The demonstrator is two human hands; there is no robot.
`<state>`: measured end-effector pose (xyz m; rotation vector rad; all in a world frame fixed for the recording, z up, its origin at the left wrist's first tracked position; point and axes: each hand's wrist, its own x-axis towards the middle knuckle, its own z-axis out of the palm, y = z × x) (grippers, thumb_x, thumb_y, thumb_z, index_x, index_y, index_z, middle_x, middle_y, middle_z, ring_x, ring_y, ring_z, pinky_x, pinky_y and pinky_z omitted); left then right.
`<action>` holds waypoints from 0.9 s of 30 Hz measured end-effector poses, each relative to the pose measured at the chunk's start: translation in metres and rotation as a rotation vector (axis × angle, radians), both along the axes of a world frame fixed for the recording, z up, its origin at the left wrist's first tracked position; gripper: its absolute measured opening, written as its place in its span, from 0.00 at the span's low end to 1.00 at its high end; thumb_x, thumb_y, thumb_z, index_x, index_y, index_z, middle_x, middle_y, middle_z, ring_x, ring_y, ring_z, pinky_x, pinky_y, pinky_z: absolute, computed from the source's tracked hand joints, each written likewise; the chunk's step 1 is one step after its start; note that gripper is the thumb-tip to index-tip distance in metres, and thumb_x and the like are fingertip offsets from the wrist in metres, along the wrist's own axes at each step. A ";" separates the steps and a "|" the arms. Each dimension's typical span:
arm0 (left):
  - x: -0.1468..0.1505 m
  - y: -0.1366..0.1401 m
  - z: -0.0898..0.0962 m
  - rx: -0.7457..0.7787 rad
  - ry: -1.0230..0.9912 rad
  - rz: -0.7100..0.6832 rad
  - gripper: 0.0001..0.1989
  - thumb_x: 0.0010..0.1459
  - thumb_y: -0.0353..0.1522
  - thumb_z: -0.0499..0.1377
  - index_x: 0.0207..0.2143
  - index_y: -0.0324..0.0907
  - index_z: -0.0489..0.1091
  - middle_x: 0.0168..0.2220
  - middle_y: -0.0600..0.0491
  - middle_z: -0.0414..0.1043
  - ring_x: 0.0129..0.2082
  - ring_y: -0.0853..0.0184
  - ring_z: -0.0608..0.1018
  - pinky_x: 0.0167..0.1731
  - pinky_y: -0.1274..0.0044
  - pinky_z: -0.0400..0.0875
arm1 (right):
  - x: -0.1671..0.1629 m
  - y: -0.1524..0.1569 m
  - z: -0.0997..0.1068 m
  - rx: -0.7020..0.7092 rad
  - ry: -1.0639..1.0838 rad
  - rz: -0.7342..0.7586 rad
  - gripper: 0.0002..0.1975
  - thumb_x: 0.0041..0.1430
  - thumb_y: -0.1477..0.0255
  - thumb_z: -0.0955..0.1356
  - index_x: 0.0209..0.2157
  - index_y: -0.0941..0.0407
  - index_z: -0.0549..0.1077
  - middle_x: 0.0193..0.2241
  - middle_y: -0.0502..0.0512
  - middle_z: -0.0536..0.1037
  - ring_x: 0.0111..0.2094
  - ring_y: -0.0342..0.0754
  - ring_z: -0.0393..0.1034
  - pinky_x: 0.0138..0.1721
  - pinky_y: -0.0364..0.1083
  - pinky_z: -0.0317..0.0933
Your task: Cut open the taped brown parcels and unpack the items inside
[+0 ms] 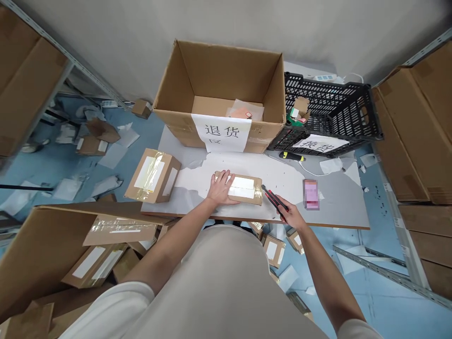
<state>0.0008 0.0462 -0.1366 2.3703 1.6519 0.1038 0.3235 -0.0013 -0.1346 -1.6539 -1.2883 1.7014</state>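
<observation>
A small taped cardboard box (243, 187) with a white label lies near the table's front edge. My left hand (221, 189) grips its left end, fingers over the far side and thumb along the near side. In my right hand (290, 213) is a black and red box cutter (272, 197), its tip at the box's right end; whether it touches cannot be made out. To the left sits a larger taped carton (152, 176) with white labels. A phone-sized pink item (311, 194), blurred out, lies right of my right hand.
A big open carton (169, 120) with a paper sign stands behind, holding a small packet. Beside it are a black plastic crate (349, 120) and a yellow-black tool (291, 156). Lower left, a large carton (21, 263) holds parcels. Shelving with boxes flanks both sides; scraps litter the floor.
</observation>
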 end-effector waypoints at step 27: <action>-0.003 -0.001 0.002 -0.039 0.042 -0.045 0.52 0.40 0.54 0.57 0.63 0.39 0.45 0.65 0.40 0.41 0.63 0.49 0.45 0.56 0.58 0.45 | 0.011 -0.043 0.005 -0.016 -0.041 0.056 0.35 0.56 0.54 0.62 0.61 0.56 0.55 0.19 0.45 0.65 0.12 0.37 0.54 0.12 0.39 0.50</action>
